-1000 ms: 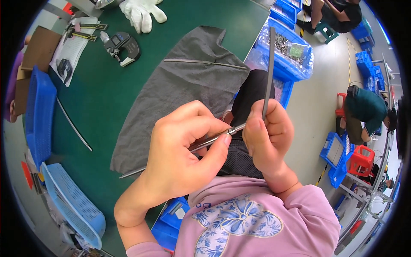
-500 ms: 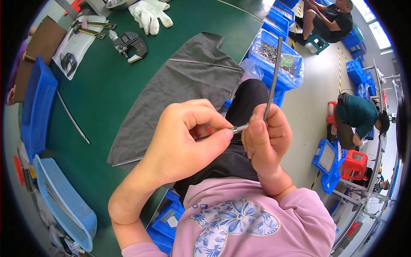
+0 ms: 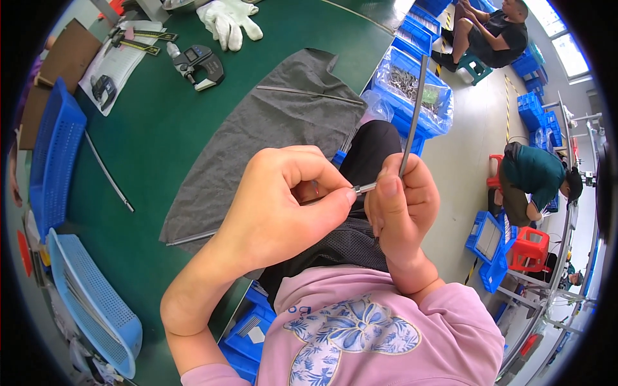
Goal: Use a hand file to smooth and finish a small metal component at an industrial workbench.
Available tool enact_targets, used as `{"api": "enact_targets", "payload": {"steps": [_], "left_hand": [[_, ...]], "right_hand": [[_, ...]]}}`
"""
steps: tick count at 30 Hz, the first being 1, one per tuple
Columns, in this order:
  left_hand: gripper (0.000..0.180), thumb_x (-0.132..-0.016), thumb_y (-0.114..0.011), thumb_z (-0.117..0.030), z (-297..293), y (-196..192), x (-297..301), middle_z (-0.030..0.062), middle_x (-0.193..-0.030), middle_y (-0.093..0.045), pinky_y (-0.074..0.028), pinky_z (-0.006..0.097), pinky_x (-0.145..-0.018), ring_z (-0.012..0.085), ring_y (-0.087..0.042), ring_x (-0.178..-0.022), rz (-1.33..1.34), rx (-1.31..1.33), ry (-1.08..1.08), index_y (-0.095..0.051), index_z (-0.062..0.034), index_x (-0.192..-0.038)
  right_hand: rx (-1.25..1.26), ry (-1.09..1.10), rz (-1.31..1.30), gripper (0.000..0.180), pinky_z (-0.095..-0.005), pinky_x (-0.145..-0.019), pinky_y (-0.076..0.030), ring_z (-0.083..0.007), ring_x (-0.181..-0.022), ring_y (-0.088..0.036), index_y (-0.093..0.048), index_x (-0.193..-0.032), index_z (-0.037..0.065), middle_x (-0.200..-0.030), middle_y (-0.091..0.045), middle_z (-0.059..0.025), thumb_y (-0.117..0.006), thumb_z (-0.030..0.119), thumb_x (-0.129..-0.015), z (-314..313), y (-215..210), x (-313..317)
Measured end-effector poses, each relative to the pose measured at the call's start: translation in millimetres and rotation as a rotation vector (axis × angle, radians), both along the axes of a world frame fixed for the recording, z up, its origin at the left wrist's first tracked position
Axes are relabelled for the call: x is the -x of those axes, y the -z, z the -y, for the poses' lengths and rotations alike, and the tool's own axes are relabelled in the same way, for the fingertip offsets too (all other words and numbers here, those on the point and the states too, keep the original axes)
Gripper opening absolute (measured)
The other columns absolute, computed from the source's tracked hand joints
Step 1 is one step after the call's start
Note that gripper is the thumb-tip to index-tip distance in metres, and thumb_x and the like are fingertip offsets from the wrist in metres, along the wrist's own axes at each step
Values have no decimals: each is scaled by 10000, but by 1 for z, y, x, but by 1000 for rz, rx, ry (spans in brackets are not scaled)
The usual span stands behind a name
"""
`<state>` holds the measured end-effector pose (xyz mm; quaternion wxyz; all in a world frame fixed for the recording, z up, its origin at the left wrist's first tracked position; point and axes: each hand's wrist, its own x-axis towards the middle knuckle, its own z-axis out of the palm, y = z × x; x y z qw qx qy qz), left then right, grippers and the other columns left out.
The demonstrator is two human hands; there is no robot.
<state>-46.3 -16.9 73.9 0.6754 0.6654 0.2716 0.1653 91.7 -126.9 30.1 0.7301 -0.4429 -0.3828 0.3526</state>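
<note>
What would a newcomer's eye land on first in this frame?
First, the two bare hands meeting at centre: the left hand pinches a short metal pin toward the right hand, which grips a long thin grey rod pointing up. Behind them a grey cloth lies on the green table, with white gloves at its far edge.

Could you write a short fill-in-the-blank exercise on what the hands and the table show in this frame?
1. The right hand grips a long thin metal ____ that sticks up past the fingers.
2. The left hand pinches a small metal pin that points toward the ____ hand.
3. The cloth spread on the green table is ____ in colour.
4. A pair of ____ gloves lies at the table's far edge.

Missing words: rod; right; grey; white
</note>
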Motion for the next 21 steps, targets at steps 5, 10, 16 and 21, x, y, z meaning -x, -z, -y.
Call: {"api": "enact_targets", "payload": {"steps": [5,10,16,21], "left_hand": [[81,-801,-682,-37,0,0,0,12,-761,-564,-350,192,-539,29,-494,-630,-2,4,-4,-667,40,-783],[82,-800,-687,-38,-1,-1,-1,13,-764,-564,-355,191,-542,32,-498,-635,-13,20,-5,-666,40,-784],[68,-793,-675,-22,-1,2,0,11,-763,-556,-349,193,-540,31,-489,-633,7,11,-8,-662,45,-795],[63,-721,-680,-25,1,3,-3,0,-651,-524,-348,240,-488,43,-448,-540,41,1,-79,-658,34,-717]], "right_hand": [[7,9,-2,119,-162,-634,-373,-30,-695,-461,-508,-959,-12,-807,-560,-4,-577,84,-953,0,0,0],[1,8,1,112,-160,-634,-371,-28,-695,-461,-512,-957,-13,-807,-561,-2,-573,81,-955,0,-1,0],[6,-5,3,109,-160,-636,-375,-26,-697,-465,-514,-962,-14,-814,-569,-5,-573,77,-954,-1,0,0],[3,-2,-5,108,-162,-640,-380,-29,-698,-469,-513,-956,-15,-815,-570,-9,-574,74,-953,-1,0,1]]}}
